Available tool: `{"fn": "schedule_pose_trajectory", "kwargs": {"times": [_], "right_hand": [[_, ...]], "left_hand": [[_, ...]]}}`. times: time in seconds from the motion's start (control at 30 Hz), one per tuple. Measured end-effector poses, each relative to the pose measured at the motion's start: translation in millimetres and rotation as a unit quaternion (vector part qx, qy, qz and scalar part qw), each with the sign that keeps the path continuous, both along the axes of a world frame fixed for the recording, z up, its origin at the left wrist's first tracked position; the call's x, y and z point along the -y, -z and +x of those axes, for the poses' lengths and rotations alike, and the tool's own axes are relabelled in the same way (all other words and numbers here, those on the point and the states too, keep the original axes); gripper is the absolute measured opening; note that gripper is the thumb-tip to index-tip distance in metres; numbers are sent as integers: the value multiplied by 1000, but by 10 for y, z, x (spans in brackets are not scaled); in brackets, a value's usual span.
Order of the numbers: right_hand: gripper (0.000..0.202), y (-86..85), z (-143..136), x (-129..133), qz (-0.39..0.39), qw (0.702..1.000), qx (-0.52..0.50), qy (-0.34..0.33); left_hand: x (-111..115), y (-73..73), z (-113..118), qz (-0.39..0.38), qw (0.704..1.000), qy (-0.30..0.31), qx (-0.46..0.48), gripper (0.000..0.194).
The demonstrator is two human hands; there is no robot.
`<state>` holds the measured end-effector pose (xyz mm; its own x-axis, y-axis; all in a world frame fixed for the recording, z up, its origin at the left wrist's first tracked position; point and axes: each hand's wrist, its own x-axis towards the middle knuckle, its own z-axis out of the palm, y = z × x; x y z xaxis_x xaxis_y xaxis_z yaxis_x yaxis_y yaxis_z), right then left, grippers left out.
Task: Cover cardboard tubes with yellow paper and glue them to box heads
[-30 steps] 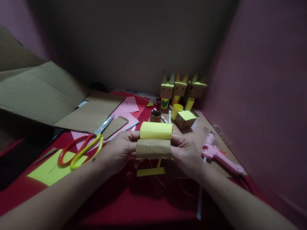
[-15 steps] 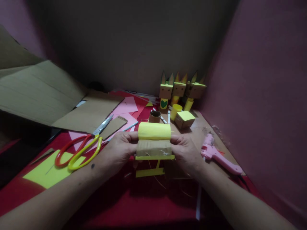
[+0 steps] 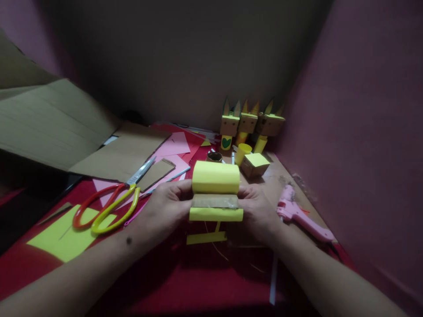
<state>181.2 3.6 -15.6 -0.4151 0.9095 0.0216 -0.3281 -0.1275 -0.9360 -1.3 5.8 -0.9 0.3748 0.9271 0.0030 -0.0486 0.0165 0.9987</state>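
Between my two hands is a brown cardboard tube (image 3: 214, 201) partly covered by a sheet of yellow paper (image 3: 216, 177). A strip of bare cardboard shows between the paper's upper part and its lower edge, which curls toward me. My left hand (image 3: 172, 200) pinches the left end with thumb and fingers. At the right end my right hand (image 3: 256, 207) grips in the same way; some of its fingers are hidden behind the piece. Thin glue-like threads hang below, over a yellow paper scrap (image 3: 205, 238) on the red cloth.
Scissors (image 3: 115, 209) lie at left over yellow paper (image 3: 62, 240). A pink glue gun (image 3: 302, 215) rests at right. Behind stand a paper-topped cardboard box (image 3: 255, 165), a yellow tube (image 3: 243, 154), and three eared cardboard figures (image 3: 230, 127). A large cardboard box (image 3: 49, 123) occupies the left.
The yellow paper and tube have tilted, so more of the paper's upper part and lower edge shows and less bare cardboard. Both hands have kept hold.
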Motion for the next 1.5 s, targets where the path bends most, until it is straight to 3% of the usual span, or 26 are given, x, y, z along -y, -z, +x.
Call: {"fn": "schedule_pose_trajectory", "kwargs": {"times": [0.13, 0.33, 0.63, 0.9, 1.07, 1.23, 1.33, 1.4, 1.5], "right_hand": [[27, 34, 1, -17, -34, 999, -5, -10], [30, 32, 28, -21, 2, 1000, 25, -10], [27, -3, 30, -15, -4, 999, 26, -25], [28, 7, 36, 3, 50, 998, 25, 9], [27, -5, 29, 14, 41, 999, -2, 8], [30, -20, 16, 7, 48, 999, 17, 8], [31, -14, 7, 0, 56, 998, 2, 16], [31, -1, 10, -12, 58, 998, -13, 32], [31, 22, 24, -33, 59, 997, -15, 50]], "left_hand": [[63, -17, -5, 127, 990, -48, -40, 35], [57, -99, 25, 26, 999, -8, -17, 32], [54, -28, -4, 92, 996, -16, -7, 36], [16, -58, 9, -54, 996, 61, 30, 43], [30, -33, -19, 38, 999, 14, 14, 40], [11, -48, -1, 44, 999, 19, -18, 27], [-24, 2, 1, 67, 998, 2, -16, 37], [-48, 62, -35, 151, 987, -54, -30, 50], [-71, 138, -122, 340, 930, -105, -95, 48]]}}
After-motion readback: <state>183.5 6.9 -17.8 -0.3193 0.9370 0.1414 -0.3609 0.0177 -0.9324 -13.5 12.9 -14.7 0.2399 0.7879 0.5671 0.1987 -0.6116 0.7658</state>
